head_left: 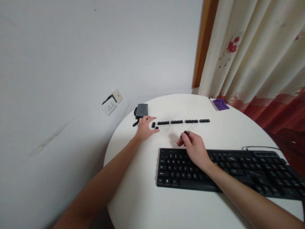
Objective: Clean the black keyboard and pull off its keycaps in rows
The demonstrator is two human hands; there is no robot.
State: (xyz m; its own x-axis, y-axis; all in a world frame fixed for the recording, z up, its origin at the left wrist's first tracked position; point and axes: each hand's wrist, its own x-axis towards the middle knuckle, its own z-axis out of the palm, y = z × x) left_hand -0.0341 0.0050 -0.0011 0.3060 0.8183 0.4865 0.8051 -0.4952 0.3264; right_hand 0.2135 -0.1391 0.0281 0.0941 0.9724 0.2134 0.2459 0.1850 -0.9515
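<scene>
Keycaps in a row beyond the keyboard, puller in the right hand

The left hand (145, 128) stands with thumb and fingers apart around a few loose keycaps (153, 125) at the row's left end; whether it touches them I cannot tell; the right hand (194, 146) is clamped on a wire keycap puller (185, 133), above the back edge of the black keyboard (234, 165); the keycap row (177, 121) lies in short groups on the white round table (138, 181); a flat grey object (142, 110) sits just behind the left hand.

2 hands (143, 128) (196, 150), 1 kbd (190, 183), 1 wire tool (186, 133), 4 keycap rows (177, 121), 1 tbl (135, 194).
</scene>
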